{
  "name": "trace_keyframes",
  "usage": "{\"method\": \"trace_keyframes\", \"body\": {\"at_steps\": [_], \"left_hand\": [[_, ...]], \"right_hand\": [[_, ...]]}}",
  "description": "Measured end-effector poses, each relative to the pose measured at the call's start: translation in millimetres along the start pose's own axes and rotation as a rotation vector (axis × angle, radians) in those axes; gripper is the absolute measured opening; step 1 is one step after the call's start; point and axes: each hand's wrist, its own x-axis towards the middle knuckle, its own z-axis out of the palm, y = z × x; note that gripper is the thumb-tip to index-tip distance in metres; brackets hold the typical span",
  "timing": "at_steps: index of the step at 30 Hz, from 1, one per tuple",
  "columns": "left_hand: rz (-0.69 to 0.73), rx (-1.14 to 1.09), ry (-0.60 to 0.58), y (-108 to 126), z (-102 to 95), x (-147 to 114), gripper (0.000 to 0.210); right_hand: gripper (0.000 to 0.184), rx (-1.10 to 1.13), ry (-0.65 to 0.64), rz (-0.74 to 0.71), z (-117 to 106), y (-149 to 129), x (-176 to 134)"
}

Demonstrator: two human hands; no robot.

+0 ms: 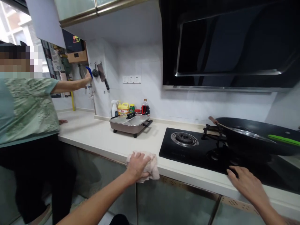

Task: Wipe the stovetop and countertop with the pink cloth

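My left hand [137,167] presses a pale pink cloth [152,167] against the front edge of the white countertop [103,139]. Its fingers curl over the cloth, which hangs partly down past the edge. Farther right, my right hand [249,182] lies flat with its fingers stretched out, at the front border of the black gas stove [199,156], holding nothing. A bare burner [184,139] sits on the stove's left side, between and beyond my hands. On the right side of the stove rests a large black wok [248,140] with a wooden handle.
An electric pan [128,127] with a glass lid stands on the counter, several bottles [123,108] behind it. A range hood [222,47] overhangs the stove. At left another person [30,106] reaches a blue cloth [89,72] to the wall near a hanging cleaver [102,73].
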Motion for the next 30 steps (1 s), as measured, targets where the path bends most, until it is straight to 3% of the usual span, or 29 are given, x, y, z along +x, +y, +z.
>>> {"method": "trace_keyframes", "body": {"at_steps": [4,8,11,14,16,18,20,22,24,27,30], "left_hand": [[0.165,-0.08,0.03,107,11.7,36,0.087],[0.305,-0.123,0.042,194,15.3,68,0.088],[0.352,-0.15,0.064,240,11.8,86,0.079],[0.359,-0.161,0.043,265,3.4,95,0.062],[0.384,-0.17,0.012,263,-3.3,95,0.059],[0.461,-0.243,-0.012,247,-9.1,91,0.062],[0.565,-0.403,-0.027,217,-12.9,85,0.058],[0.577,-0.596,0.014,182,-15.4,81,0.053],[0.455,-0.73,0.124,146,-17.7,81,0.043],[0.227,-0.722,0.265,98,-18.7,89,0.031],[0.065,-0.557,0.263,64,-11.0,100,0.027]], "right_hand": [[0.062,0.079,-0.027,-0.015,-5,0,3],[0.055,0.3,0.128,-0.049,-26,-26,-12],[0.045,0.529,0.175,-0.18,-43,-71,-43],[0.044,0.609,0.052,-0.323,-44,-113,-76],[0.052,0.544,0.03,-0.425,-34,-127,-90],[0.066,0.472,0.06,-0.475,-21,-128,-95],[0.074,0.423,0.067,-0.478,-13,-124,-94],[0.076,0.37,0.043,-0.47,-10,-127,-90],[0.074,0.283,0.026,-0.46,-13,-142,-86],[0.074,0.109,0.037,-0.4,-17,-180,-79],[0.072,0.009,0.027,-0.361,-14,-212,-74]]}}
